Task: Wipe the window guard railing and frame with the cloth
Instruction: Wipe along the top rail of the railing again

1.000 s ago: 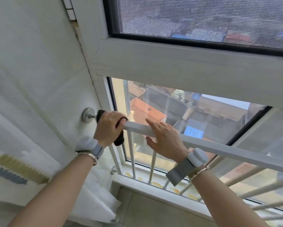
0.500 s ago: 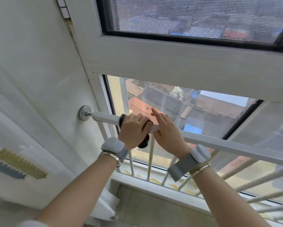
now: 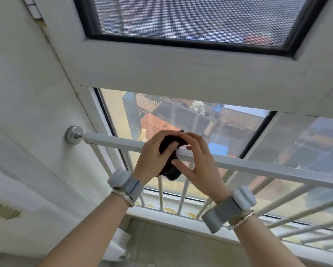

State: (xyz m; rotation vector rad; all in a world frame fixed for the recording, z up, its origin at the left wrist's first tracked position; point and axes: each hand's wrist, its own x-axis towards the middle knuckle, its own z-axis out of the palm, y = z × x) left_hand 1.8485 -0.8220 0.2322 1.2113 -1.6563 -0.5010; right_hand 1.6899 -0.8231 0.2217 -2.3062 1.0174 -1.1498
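Note:
The white window guard railing (image 3: pixel 113 140) runs from a metal wall mount (image 3: pixel 74 134) off to the right, in front of the white window frame (image 3: pixel 161 74). A dark cloth (image 3: pixel 169 140) is wrapped over the top bar near its left third. My left hand (image 3: pixel 152 157) grips the cloth against the bar from the left. Meeting it from the right, my right hand (image 3: pixel 200 166) has its fingertips on the cloth's top edge and its thumb on the lower part. Both wrists wear grey bands.
Thin vertical bars (image 3: pixel 183 193) drop from the rail to the sill (image 3: pixel 181 226). A mesh screen (image 3: pixel 190 16) fills the upper pane. A pale printed curtain (image 3: pixel 27 189) hangs along the left wall, close to my left arm.
My left hand slid the cloth rightward along the top bar, away from the wall mount. My right hand left the bare rail and closed in on the cloth.

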